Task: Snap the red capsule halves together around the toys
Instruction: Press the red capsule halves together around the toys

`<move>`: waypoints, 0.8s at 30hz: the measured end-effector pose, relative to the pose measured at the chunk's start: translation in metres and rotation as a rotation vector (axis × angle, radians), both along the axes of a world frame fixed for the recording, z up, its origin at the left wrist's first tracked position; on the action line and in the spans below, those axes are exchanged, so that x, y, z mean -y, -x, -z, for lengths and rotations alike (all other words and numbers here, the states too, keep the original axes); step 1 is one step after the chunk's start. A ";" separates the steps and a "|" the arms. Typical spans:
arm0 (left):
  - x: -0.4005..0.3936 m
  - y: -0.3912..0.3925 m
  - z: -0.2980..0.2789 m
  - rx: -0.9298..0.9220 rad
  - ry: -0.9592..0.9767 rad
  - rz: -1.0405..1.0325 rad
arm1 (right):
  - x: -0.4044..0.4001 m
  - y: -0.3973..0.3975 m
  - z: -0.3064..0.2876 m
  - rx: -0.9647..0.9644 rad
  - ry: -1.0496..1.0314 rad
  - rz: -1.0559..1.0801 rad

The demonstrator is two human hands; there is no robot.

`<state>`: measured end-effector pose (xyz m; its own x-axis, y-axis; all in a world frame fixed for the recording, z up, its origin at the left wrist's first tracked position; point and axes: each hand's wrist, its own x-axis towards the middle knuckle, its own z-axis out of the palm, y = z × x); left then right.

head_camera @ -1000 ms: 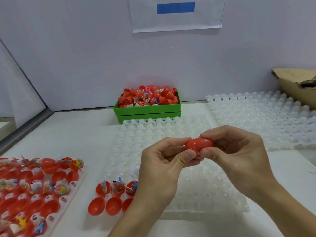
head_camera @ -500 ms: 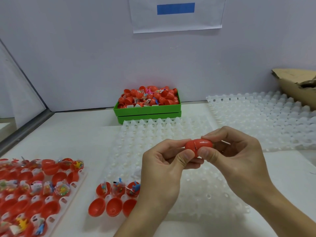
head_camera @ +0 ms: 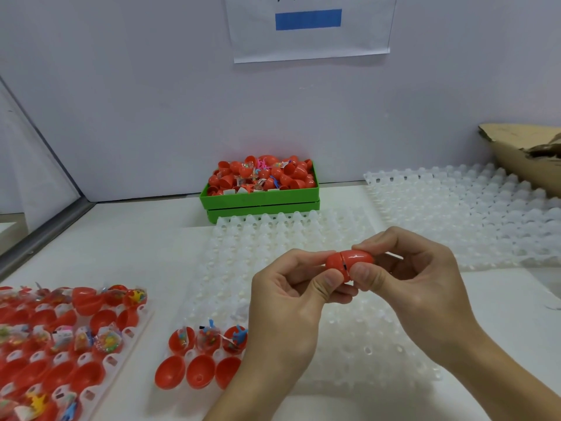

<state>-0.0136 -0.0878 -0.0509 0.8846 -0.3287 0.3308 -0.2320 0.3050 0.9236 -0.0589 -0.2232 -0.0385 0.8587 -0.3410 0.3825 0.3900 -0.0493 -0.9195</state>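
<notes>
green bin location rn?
The green bin sits centre-back in the head view, against the wall, heaped with red capsule halves, just behind the white tray.

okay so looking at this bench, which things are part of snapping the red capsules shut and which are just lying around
Part of the job:
- red capsule, held between left hand and right hand
- toy-filled halves and empty halves in the near white tray
- green bin of capsule parts
- left-side tray of halves

Lying about:
- cardboard box
- wall notice
- far white tray
</notes>
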 end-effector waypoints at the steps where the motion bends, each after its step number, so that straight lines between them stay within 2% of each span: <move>1: 0.000 0.000 0.000 0.003 -0.002 0.001 | 0.000 0.000 0.000 0.002 0.000 0.003; 13: 0.000 0.002 0.001 0.004 -0.014 -0.053 | -0.004 -0.001 0.005 0.022 0.010 0.040; 18: -0.001 -0.001 0.002 -0.014 -0.055 -0.024 | 0.000 -0.003 0.005 -0.069 0.021 0.002; 24: -0.004 -0.007 -0.001 -0.287 0.089 0.103 | 0.005 -0.009 0.006 -0.223 -0.404 -0.207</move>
<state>-0.0068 -0.0834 -0.0500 0.9095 -0.4024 0.1042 0.0704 0.3962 0.9155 -0.0501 -0.2279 -0.0449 0.9697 -0.2382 0.0546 0.1459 0.3853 -0.9112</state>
